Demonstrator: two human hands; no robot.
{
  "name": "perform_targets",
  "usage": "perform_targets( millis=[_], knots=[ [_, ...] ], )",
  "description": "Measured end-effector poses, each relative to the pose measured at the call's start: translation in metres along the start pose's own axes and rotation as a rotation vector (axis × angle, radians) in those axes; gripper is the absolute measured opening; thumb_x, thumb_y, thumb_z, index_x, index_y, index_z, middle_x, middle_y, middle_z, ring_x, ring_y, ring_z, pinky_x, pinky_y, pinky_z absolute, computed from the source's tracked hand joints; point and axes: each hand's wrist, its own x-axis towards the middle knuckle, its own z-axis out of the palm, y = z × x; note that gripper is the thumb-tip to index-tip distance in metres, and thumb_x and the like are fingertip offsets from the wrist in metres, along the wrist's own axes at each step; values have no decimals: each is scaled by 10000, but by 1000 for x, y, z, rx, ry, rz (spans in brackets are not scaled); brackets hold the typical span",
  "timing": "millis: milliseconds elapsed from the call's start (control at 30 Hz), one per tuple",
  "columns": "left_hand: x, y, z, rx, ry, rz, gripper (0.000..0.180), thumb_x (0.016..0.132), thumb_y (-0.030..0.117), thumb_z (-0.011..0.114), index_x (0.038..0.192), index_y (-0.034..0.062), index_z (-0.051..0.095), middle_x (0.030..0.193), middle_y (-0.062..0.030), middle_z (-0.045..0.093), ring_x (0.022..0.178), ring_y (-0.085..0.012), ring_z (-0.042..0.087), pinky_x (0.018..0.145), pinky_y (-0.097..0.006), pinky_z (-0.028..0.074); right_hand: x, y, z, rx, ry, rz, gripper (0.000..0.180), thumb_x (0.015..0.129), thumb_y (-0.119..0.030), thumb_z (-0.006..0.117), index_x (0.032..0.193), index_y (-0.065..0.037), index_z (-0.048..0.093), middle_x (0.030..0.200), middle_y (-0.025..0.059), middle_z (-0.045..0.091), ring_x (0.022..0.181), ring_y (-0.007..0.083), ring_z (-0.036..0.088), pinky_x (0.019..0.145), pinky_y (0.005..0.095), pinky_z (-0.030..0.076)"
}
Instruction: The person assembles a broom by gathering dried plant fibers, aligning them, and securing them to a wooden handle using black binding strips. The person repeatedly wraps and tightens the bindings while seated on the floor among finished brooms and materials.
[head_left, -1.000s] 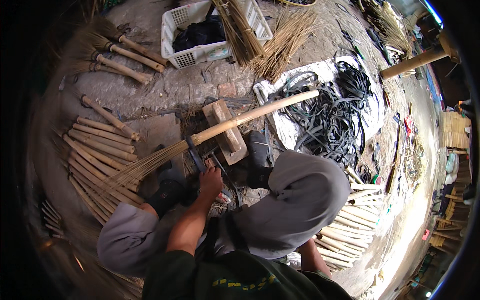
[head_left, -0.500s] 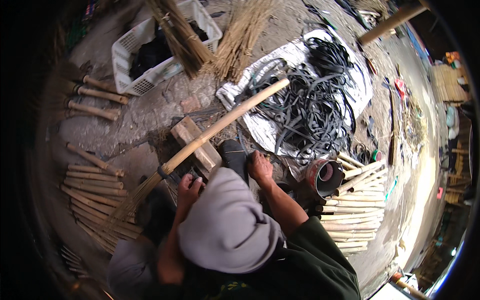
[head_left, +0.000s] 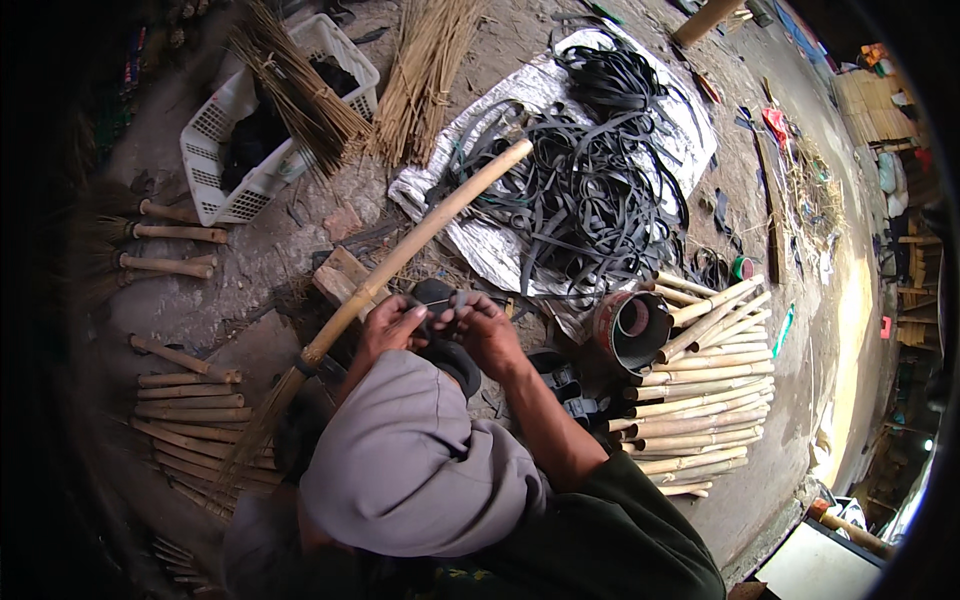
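Observation:
A broom with a long bamboo handle (head_left: 440, 215) lies slantwise in front of me, across a wooden block (head_left: 338, 277). Its thin bristles (head_left: 255, 430) fan out at lower left, below a dark band (head_left: 305, 366) round the neck. Beside the handle, my left hand (head_left: 393, 325) is closed in a pinch. My right hand (head_left: 487, 332) is pinched too, close to the left one. A thin pale strand shows between the fingertips, with a small grey piece (head_left: 460, 303) at the right fingers. What exactly each hand grips is too small to tell.
Black rubber strips (head_left: 600, 190) lie heaped on a silvery sheet (head_left: 500, 250). Bamboo handles (head_left: 700, 420) are stacked at right beside a round tin (head_left: 632, 333); more handles (head_left: 195, 400) lie at left. A white crate (head_left: 215, 150) and stick bundles (head_left: 425, 75) stand at the back.
My hands have come together: the right moved left, the left moved up and right, and they now meet beside the broom handle. The view has shifted slightly.

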Motion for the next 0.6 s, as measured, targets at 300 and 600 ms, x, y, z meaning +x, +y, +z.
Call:
perform_targets(
  millis=[300, 600],
  knots=[
    [3, 14, 2, 68, 70, -59, 141, 990, 157, 680, 1020, 40, 607, 952, -107, 716, 825, -154, 696, 646, -304, 600, -10, -40, -11, -292, 112, -69, 122, 975, -125, 509, 1065, -83, 579, 1172, 112, 666, 1029, 258, 650, 807, 414, 542],
    [2, -56, 18, 244, 115, 162, 333, 922, 158, 774, 1195, -2, 673, 979, -37, 706, 930, -110, 636, 863, -289, 533, -5, -5, -32, -957, 143, 51, 213, 1012, -202, 510, 1061, -46, 646, 809, -28, 555, 698, 83, 450, 581, 273, 346]
  ],
)
